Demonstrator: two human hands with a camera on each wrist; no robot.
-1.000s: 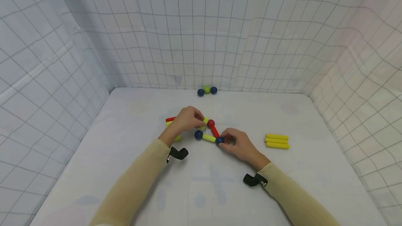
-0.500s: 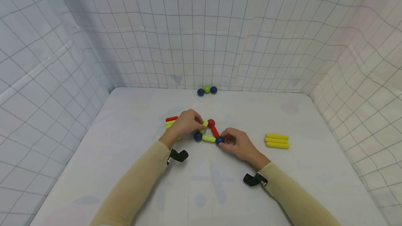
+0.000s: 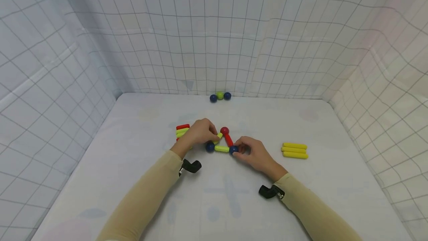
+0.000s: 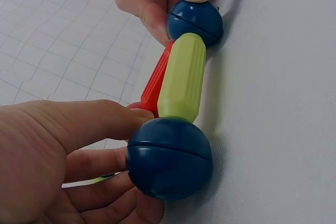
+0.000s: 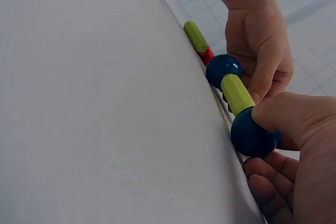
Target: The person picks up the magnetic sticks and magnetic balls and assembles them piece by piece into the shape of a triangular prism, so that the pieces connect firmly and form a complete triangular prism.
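In the head view, my left hand (image 3: 202, 131) pinches a yellow-green rod (image 3: 219, 136) lying between a red ball (image 3: 224, 131) and the left blue ball (image 3: 210, 147). That rod is mostly hidden by my fingers. My right hand (image 3: 255, 153) grips the right blue ball (image 3: 233, 150) between thumb and fingers. A second yellow-green rod (image 3: 222, 148) joins the two blue balls, and a red rod (image 3: 229, 140) links the right one to the red ball. The left wrist view shows the left blue ball (image 4: 169, 159) close beside my left fingers.
Left of my left hand lie several red and yellow-green rods (image 3: 182, 130), partly covered by it. Several yellow rods (image 3: 294, 150) lie side by side at the right. Two blue balls and a green ball (image 3: 220, 95) sit near the gridded back wall (image 3: 234, 47).
My left hand has come slightly nearer with the yellow-green rod, whose far end now sits a little away from the red ball. The left blue ball has shifted slightly nearer. My right hand stays put.
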